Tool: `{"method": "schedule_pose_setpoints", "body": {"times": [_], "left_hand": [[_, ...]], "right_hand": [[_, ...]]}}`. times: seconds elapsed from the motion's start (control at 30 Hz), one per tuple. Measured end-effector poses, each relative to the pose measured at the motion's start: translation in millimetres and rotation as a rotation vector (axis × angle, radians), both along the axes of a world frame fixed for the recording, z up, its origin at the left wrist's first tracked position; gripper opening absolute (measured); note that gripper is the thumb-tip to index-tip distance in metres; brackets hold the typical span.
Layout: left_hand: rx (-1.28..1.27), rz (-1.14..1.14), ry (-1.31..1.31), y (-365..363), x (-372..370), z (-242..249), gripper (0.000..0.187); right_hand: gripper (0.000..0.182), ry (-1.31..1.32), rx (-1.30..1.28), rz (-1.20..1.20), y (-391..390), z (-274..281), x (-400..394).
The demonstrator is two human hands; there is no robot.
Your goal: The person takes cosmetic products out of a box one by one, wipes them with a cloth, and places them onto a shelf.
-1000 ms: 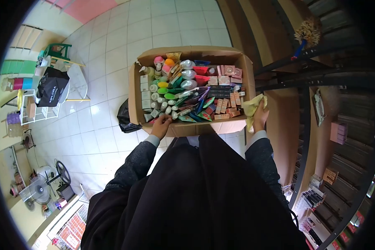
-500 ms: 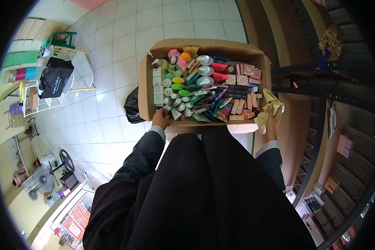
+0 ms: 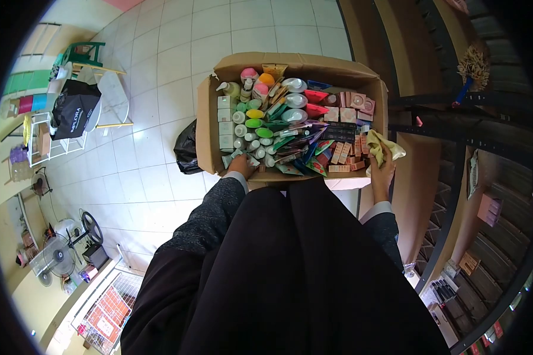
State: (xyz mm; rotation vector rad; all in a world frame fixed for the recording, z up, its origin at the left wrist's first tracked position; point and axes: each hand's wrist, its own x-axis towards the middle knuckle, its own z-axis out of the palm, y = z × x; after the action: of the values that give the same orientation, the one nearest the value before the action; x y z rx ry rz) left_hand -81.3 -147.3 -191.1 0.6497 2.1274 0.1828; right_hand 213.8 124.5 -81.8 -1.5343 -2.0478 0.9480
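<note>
An open cardboard box (image 3: pixel 314 60) holds bottles, tubes and small cartons packed close together. My left hand (image 3: pixel 241 166) reaches over the near left corner of the box and touches the small tubes there; its fingertips are partly hidden among them. At the box's right side, my right hand (image 3: pixel 382 176) grips a yellow cloth (image 3: pixel 385 146) against the edge. White cartons (image 3: pixel 225 114) are stacked along the left wall, and orange cartons (image 3: pixel 340 152) lie at the near right.
A black plastic bag (image 3: pixel 187 151) rests on the floor left of the box. Brown shelves (image 3: pixel 417 160) stand close on the right. Further left are a table (image 3: pixel 115 100) with a black bag and a fan (image 3: pixel 58 255).
My left hand has moved from the box's near edge inward and slightly right, onto the tubes. My right hand and the cloth have shifted a little, still at the right side.
</note>
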Motion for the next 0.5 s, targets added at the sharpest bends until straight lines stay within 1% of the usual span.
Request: {"method": "schedule_pose_setpoints", "body": {"times": [0.03, 0.17, 0.27, 0.33, 0.37, 0.43, 0.5], "left_hand": [[0.019, 0.036, 0.013, 0.3, -0.6, 1.0, 0.05], [0.038, 0.002, -0.004, -3.9, -7.9, -10.6, 0.053], [-0.01, 0.002, -0.086, -6.6, -10.0, -17.7, 0.057], [-0.035, -0.125, -0.022, -4.3, -7.3, -15.5, 0.063], [-0.034, -0.125, -0.025, -2.3, -6.2, -14.8, 0.063], [0.032, -0.161, -0.052, 0.0, -4.2, -23.1, 0.069], [0.017, -0.177, -0.06, 3.7, -4.8, -27.7, 0.071]], "right_hand": [[0.047, -0.05, 0.027, -0.011, -2.7, -2.3, 1.1], [0.044, -0.141, 0.019, -0.037, -8.5, -5.3, 4.4], [0.042, -0.182, -0.052, -0.036, -13.7, -7.8, 6.6], [0.042, -0.196, -0.037, -0.018, -16.7, -10.7, 7.4], [0.042, -0.198, -0.036, -0.018, -17.8, -11.6, 8.8], [0.042, -0.185, -0.06, 0.009, -20.9, -7.4, 6.1], [0.042, -0.175, -0.076, 0.013, -20.7, -14.3, 9.0]]}}
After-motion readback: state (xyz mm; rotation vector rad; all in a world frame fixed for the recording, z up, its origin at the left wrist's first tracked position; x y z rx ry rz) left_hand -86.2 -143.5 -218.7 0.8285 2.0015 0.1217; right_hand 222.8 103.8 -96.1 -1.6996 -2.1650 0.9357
